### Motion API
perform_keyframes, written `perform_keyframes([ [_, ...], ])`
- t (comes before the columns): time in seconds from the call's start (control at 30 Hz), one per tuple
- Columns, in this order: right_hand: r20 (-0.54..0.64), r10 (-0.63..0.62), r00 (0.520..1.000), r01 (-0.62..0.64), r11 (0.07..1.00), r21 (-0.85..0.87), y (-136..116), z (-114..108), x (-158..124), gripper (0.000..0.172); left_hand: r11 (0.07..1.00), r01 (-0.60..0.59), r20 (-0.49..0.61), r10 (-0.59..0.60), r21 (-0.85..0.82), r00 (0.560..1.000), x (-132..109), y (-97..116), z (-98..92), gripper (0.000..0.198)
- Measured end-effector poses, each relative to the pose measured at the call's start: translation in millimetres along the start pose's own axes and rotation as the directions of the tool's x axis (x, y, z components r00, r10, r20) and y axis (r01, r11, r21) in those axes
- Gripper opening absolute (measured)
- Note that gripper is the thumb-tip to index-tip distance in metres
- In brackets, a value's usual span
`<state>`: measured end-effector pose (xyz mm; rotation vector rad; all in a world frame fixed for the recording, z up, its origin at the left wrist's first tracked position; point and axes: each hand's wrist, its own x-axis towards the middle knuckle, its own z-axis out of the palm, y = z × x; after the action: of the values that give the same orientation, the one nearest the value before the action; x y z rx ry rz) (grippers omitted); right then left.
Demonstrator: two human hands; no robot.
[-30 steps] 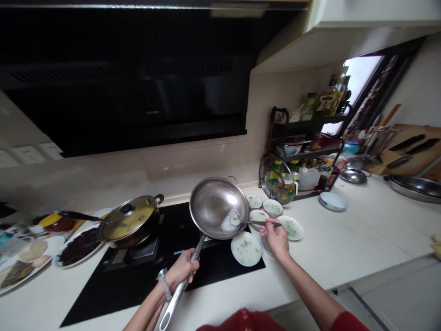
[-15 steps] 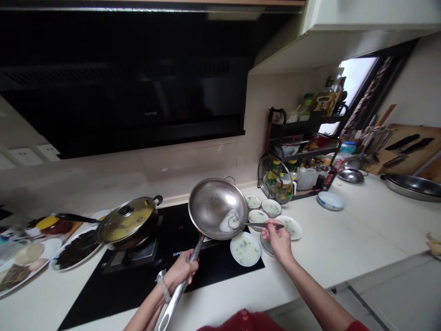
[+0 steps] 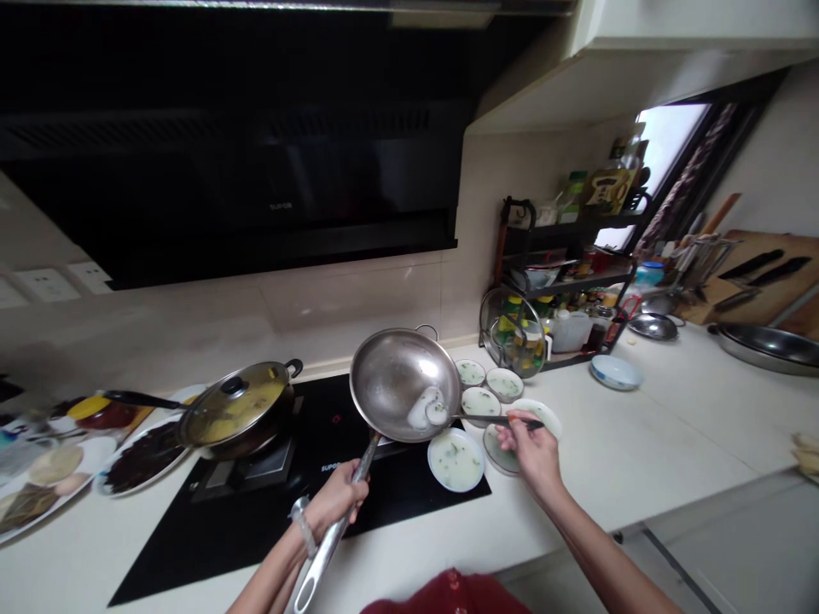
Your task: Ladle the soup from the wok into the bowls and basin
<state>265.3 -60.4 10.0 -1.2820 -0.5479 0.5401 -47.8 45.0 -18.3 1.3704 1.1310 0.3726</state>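
Observation:
My left hand is closed round the long metal handle of a steel wok, which I hold tilted over the black cooktop. A little white liquid lies at the wok's lower right edge. My right hand pinches the handle of a ladle whose bowl rests in that liquid. Below the wok's lip stands a white bowl of pale soup with green bits. Several more small filled bowls cluster beside it on the counter.
A lidded pan sits on the left burner, with plates of food further left. A black spice rack and a glass lid stand at the back right. Beyond are a blue-white dish, knives and a large steel pan.
My right hand has slid slightly right and down along the ladle handle; the ladle bowl stays in the wok's liquid. The wok and my left hand have hardly moved.

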Motion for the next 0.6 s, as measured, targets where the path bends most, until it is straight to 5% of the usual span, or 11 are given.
perform_keyframes([
  [0.33, -0.005, 0.009, 1.0, -0.009, 1.0, 0.005, -9, -45, -20, 0.038, 1.0, 0.011, 0.005, -0.011, 0.001, 1.0, -1, 2, -1.7, 0.018],
  [0.6, 0.195, -0.151, 0.969, 0.195, 0.954, -0.228, -2, -63, -49, 0.029, 1.0, 0.013, 0.009, -0.013, 0.016, 1.0, -3, 6, -1.0, 0.018],
])
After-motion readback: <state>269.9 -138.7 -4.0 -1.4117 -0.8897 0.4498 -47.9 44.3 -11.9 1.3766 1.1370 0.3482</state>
